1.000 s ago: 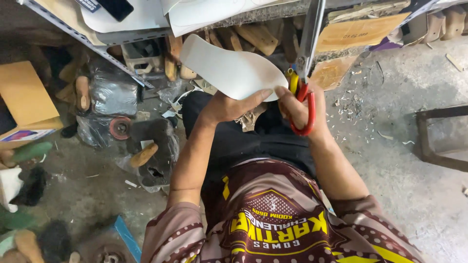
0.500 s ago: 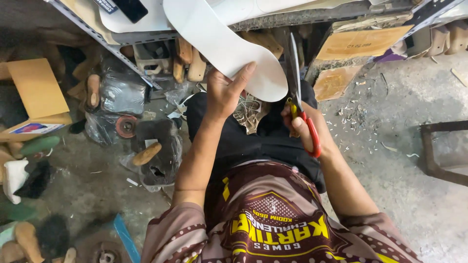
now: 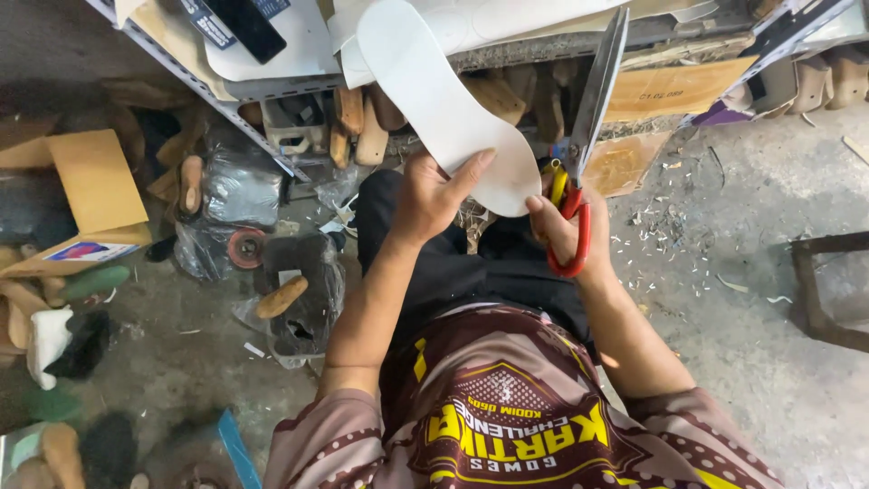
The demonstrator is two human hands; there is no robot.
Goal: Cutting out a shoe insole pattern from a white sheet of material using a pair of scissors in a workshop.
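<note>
A white sole piece [image 3: 444, 104], shaped like the bottom of a shoe, is held up in front of the body by the left hand [image 3: 433, 195]. The grip of this hand is closed on the wide lower end of the sole piece, with the thumb laid flat on top of it. The narrow end of the piece points up and away, toward the bench [image 3: 543, 50]. A big pair of scissors [image 3: 584, 136] with red and yellow handles is held in the right hand [image 3: 566, 231]. The fingers of that hand are put through the red loop, and the grip is closed on the handles. The long blades are pointed up, and they look shut or nearly shut. The scissors are just beside the right edge of the sole piece, very near its lower end. More white sheets [image 3: 471, 23] are laid on the bench above. Wooden shoe forms [image 3: 362, 127] are kept under the bench. A cardboard box [image 3: 86, 195] is seen on the floor at the left, and small scraps [image 3: 670, 235] are scattered on the floor at the right.
</note>
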